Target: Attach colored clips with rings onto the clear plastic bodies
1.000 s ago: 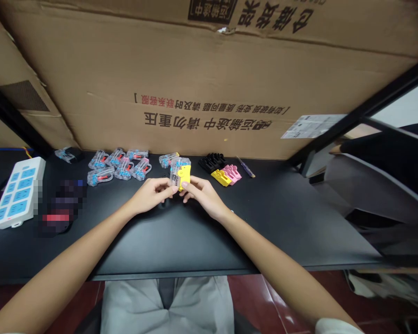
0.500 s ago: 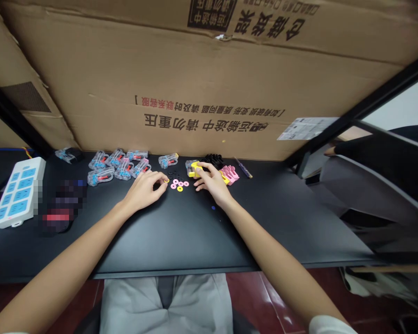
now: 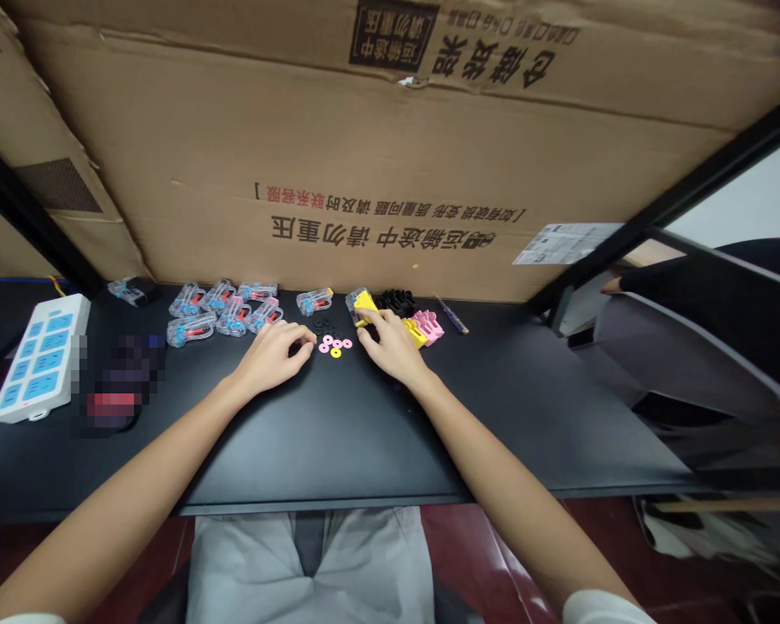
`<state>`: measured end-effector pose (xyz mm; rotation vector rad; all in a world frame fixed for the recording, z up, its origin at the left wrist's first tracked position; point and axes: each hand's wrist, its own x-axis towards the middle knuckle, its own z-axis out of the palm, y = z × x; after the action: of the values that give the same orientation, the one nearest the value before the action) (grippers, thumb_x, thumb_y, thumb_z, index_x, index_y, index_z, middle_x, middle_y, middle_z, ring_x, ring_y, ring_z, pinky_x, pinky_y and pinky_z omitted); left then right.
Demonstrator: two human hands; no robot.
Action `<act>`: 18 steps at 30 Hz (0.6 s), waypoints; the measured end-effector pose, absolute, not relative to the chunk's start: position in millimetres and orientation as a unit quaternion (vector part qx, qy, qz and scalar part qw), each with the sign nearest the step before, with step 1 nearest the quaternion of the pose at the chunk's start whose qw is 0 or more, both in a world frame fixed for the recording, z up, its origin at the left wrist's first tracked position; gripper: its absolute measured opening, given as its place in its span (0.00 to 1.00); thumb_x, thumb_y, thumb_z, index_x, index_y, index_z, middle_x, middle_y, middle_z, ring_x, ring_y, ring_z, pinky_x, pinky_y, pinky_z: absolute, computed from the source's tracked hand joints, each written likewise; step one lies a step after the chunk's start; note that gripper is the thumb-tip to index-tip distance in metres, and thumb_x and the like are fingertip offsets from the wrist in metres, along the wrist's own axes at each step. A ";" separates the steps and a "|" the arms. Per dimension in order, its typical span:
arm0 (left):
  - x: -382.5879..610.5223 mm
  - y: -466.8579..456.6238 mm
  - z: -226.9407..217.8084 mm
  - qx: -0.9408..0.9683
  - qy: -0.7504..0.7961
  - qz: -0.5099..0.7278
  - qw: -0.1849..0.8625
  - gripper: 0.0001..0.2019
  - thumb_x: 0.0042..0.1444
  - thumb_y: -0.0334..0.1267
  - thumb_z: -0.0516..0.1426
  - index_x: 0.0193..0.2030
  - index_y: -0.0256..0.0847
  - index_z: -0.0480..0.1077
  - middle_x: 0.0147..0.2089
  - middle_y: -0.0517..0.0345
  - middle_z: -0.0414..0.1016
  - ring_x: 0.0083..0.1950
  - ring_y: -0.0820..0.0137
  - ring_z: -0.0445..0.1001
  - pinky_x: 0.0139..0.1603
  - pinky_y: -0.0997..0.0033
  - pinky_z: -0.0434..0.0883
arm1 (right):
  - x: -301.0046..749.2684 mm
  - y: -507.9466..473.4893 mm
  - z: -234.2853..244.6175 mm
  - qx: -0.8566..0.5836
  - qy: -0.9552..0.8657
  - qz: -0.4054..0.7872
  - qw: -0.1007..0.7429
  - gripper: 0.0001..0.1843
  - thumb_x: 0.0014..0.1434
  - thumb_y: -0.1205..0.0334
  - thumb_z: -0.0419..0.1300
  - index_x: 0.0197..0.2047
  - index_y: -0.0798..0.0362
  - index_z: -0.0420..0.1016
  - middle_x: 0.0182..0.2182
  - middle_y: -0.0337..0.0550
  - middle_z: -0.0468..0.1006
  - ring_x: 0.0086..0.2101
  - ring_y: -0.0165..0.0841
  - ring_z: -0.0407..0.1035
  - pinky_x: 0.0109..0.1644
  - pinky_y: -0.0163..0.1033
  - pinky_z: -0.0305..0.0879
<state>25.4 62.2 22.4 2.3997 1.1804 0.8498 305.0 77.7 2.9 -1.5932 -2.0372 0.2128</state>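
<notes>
**Both hands down on the bench, washers spilled between them**

Since a second ago the clear-and-yellow part (image 3: 362, 304) has gone from both hands to the bench's far edge. Right hand (image 3: 390, 347) rests fingertips on it, loosely curled; left hand (image 3: 274, 353), half-curled, pinches something tiny beside the pink and yellow washers (image 3: 335, 345).

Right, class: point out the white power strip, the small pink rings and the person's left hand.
white power strip (image 3: 41, 357): head view, middle of its top face.
small pink rings (image 3: 328, 344): head view, on one ring.
left hand (image 3: 274, 354): head view, back of the hand.
</notes>
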 end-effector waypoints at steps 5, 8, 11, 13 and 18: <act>24.9 63.5 20.5 0.847 0.410 0.293 0.171 0.10 0.71 0.40 0.56 0.44 0.46 0.79 0.47 0.56 0.86 0.48 0.59 0.79 0.55 0.57 0.68 | 302.8 74.4 3.8 -0.581 -0.784 0.038 0.214 0.30 0.73 0.55 0.54 0.75 0.50 0.71 0.68 0.59 0.72 0.65 0.56 0.69 0.69 0.62 0.67; 24.9 63.5 19.8 0.848 0.408 0.291 0.171 0.10 0.71 0.40 0.56 0.44 0.46 0.79 0.47 0.56 0.86 0.48 0.59 0.79 0.55 0.57 0.68 | 302.3 74.7 2.2 -0.580 -0.786 0.042 0.211 0.30 0.74 0.54 0.54 0.76 0.48 0.70 0.75 0.58 0.65 0.69 0.58 0.65 0.71 0.65 0.65; 25.4 62.5 19.2 0.849 0.408 0.291 0.168 0.10 0.71 0.41 0.55 0.44 0.46 0.79 0.48 0.55 0.86 0.48 0.59 0.79 0.56 0.56 0.68 | 301.8 75.6 0.7 -0.580 -0.786 0.042 0.210 0.30 0.74 0.54 0.54 0.75 0.47 0.70 0.77 0.56 0.61 0.71 0.58 0.63 0.71 0.65 0.65; 26.0 61.4 19.1 0.849 0.408 0.292 0.165 0.10 0.72 0.41 0.55 0.44 0.45 0.79 0.48 0.55 0.86 0.49 0.58 0.79 0.56 0.56 0.67 | 300.9 76.5 0.5 -0.578 -0.788 0.043 0.207 0.29 0.75 0.54 0.54 0.76 0.47 0.70 0.79 0.55 0.59 0.71 0.58 0.62 0.71 0.65 0.65; 27.5 62.8 25.4 0.841 0.426 0.297 0.152 0.10 0.71 0.40 0.55 0.46 0.45 0.79 0.49 0.55 0.85 0.50 0.58 0.79 0.58 0.55 0.67 | 296.6 79.4 1.3 -0.579 -0.793 0.059 0.181 0.30 0.77 0.51 0.51 0.79 0.41 0.65 0.81 0.52 0.55 0.72 0.60 0.62 0.70 0.69 0.64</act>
<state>27.5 62.8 25.4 2.4132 1.2218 0.8510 296.6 79.4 1.3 -1.6348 -2.2401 0.1670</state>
